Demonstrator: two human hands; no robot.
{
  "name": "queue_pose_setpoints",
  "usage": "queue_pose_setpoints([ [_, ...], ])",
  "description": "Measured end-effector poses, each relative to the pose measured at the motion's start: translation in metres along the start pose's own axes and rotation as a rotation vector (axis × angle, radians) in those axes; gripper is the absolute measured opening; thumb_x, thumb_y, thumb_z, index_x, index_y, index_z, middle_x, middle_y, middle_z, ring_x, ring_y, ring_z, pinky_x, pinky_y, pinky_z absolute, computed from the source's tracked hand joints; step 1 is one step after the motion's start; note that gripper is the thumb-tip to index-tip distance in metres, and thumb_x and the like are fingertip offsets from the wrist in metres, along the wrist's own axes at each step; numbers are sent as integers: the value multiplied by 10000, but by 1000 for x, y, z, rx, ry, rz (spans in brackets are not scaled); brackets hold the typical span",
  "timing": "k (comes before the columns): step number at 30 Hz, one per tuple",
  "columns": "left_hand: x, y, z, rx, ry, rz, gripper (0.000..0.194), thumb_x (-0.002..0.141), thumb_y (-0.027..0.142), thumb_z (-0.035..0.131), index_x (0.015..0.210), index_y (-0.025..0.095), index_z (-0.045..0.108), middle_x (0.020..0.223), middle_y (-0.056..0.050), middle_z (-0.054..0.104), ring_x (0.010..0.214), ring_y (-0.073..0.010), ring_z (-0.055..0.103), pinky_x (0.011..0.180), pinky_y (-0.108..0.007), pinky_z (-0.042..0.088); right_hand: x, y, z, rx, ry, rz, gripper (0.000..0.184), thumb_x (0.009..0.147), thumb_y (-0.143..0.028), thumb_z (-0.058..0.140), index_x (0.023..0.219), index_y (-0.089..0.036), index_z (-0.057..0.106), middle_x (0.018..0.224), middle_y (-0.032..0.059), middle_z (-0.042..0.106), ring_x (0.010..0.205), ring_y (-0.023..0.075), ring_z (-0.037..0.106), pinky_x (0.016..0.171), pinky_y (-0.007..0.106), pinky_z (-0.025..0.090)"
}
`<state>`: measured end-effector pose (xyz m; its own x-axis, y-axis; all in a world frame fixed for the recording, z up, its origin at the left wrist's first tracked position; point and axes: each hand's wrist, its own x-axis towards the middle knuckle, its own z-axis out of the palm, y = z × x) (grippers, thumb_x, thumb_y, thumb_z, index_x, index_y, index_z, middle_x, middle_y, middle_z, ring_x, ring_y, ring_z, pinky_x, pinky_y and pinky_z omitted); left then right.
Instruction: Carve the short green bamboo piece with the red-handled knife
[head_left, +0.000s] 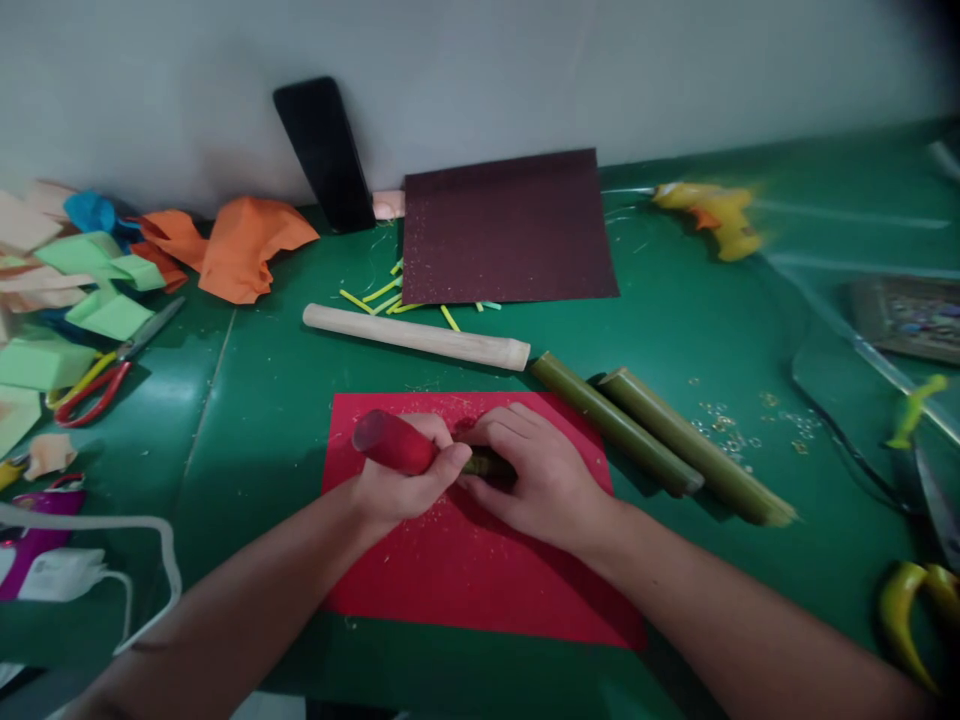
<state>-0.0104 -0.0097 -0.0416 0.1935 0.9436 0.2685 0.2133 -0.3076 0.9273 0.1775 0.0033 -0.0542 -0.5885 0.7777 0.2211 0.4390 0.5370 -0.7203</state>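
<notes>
Over a red sheet (465,590) strewn with pale shavings, my left hand (401,490) is closed around a tool with a thick red handle (394,442). Its working end is hidden between my hands, so I cannot tell the kind. My right hand (547,480) grips a short piece of green bamboo (486,462), mostly covered by the fingers. The tool's hidden end points toward this piece. Two green bamboo tubes (619,425) lie side by side to the right of the sheet. Behind it rests a pale, peeled bamboo stick (420,338).
A dark brown sheet (510,230) and a phone (326,155) stand near the wall. A yellow glue gun (709,215) lies at the back right, with small rings (727,425) scattered below. Scissors (112,370), crumpled papers (255,245) and a white cable (169,560) are at left.
</notes>
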Motion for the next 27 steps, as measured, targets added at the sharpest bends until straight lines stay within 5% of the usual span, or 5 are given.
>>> queue_pose_setpoints([
  [27,1,3,6,12,50,-68,310,832,282,649,575,176,512,539,21,522,487,-89,497,468,-201,438,0,1,1,62,24,-13,169,811,-217,690,968,-175,644,938,82,696,876,218,628,791,380,498],
])
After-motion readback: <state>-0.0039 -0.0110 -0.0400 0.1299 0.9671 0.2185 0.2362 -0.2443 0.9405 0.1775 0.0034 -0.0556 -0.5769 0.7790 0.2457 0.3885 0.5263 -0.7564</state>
